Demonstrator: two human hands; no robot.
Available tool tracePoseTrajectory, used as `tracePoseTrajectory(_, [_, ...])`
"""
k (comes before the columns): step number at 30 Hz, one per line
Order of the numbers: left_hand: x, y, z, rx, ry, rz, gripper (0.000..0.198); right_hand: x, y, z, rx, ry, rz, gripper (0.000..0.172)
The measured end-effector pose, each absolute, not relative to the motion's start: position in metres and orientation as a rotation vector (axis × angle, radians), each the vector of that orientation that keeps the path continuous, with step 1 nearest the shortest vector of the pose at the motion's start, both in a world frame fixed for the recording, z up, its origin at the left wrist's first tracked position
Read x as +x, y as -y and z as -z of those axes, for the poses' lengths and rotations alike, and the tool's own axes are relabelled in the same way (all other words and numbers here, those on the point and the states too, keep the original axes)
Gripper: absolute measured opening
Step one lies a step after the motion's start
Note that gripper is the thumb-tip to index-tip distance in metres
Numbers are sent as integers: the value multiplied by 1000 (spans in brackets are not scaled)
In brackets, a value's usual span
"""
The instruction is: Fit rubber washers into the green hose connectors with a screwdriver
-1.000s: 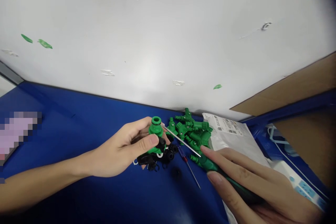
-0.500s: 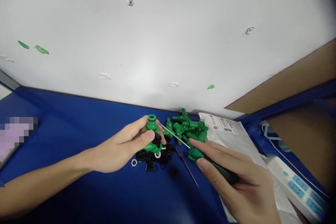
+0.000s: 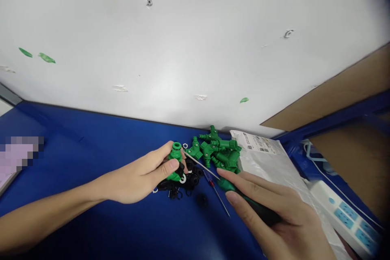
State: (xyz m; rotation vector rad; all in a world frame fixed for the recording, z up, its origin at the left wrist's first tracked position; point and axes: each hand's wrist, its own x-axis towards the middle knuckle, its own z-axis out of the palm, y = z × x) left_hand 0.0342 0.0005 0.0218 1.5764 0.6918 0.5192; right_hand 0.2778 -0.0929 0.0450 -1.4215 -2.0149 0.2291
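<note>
My left hand [image 3: 143,174] is closed around a green plastic hose connector [image 3: 176,152], its open round end pointing up and a black part showing beside the thumb. In my right hand [image 3: 271,207] is a screwdriver [image 3: 227,184] with a green and black handle. Its thin metal shaft slants up to the left, and the tip reaches the connector near its collar; whether it touches is hard to see. Below the connector lie black fittings [image 3: 195,178] and white rings [image 3: 183,178]. Behind them is a pile of green hose connectors [image 3: 210,148].
A second screwdriver [image 3: 218,197] with a purple and red handle lies on the blue table [image 3: 91,138]. To the right are a white plastic mailing bag [image 3: 258,150] and a power strip [image 3: 344,215]. A white wall [image 3: 183,40] rises behind.
Both hands have lowered slightly, with the connector and screwdriver moving down together. A white ring behind the connector has come into sight.
</note>
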Motion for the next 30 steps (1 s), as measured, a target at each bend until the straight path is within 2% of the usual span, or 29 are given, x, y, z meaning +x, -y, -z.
tracePoseTrajectory(6, [42,0,-7,1619,-833,-505,48,256,97,-36,-1374,1956,-281,35])
tracePoseTrajectory(10, [44,-1,1,1650,-876,-497,52,251,93,-17,-1364,1868,-278,31])
tracePoseTrajectory(16, [45,2,2,1645,-854,-468,53,258,90,6,-1448,1730,-479,25])
tracePoseTrajectory(18, [46,1,2,1633,-838,-479,53,257,91,12,-1397,1756,-408,27])
tracePoseTrajectory(21, [46,-2,1,1582,-739,-479,51,255,92,17,-1262,1888,-182,41])
tracePoseTrajectory(23, [45,-3,0,1539,-678,-454,48,255,92,17,-1214,1923,-130,43])
tracePoseTrajectory(27, [46,0,1,1529,-741,-476,42,251,89,8,-1331,1749,-401,27])
tracePoseTrajectory(30, [47,5,4,1559,-882,-536,41,247,88,8,-1386,1690,-520,24])
